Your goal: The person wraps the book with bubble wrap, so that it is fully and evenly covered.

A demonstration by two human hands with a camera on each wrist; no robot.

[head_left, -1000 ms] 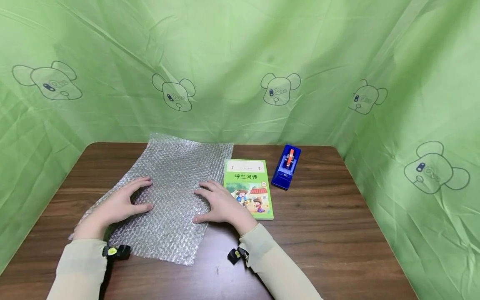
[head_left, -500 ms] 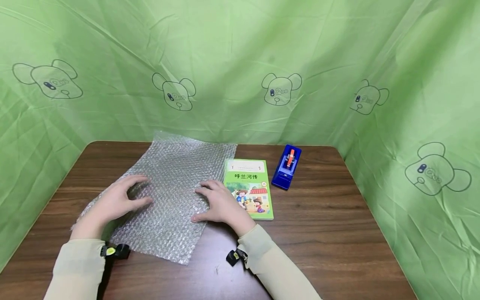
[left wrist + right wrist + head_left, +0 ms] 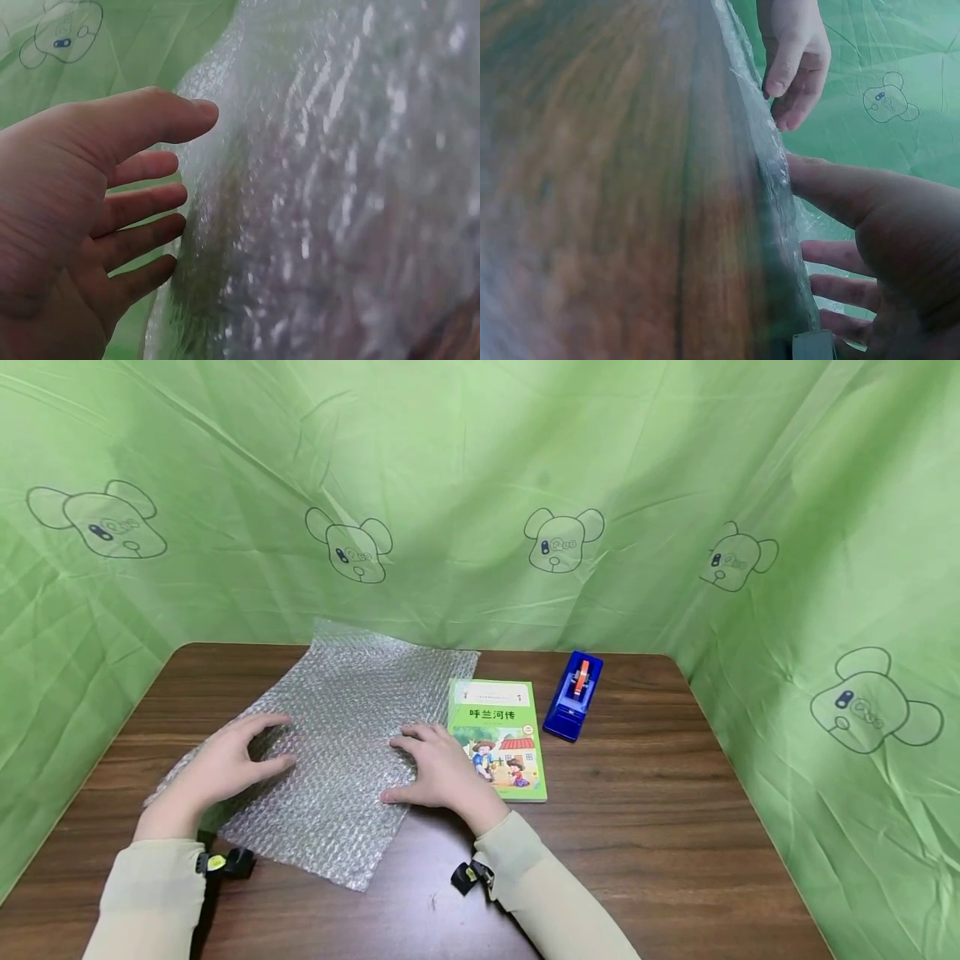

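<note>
1. Nearest the viewer, two cream sleeves with small black clips at the wrists reach over the dark brown wooden table (image 3: 645, 827).
2. The left hand (image 3: 217, 768) lies flat, fingers spread, on the clear sheet of bubble wrap (image 3: 337, 727), which lies slantwise across the table's left half.
3. The right hand (image 3: 438, 768) rests on the sheet's right edge, fingers relaxed and extended, gripping nothing.
4. Just right of that hand lies a green paperback book with a cartoon cover (image 3: 498, 735), touching the wrap's edge.
5. Farther right stands a blue tape dispenser with an orange roll (image 3: 573, 693).
6. Behind everything hangs a green cloth printed with bear faces (image 3: 480, 485).
</note>
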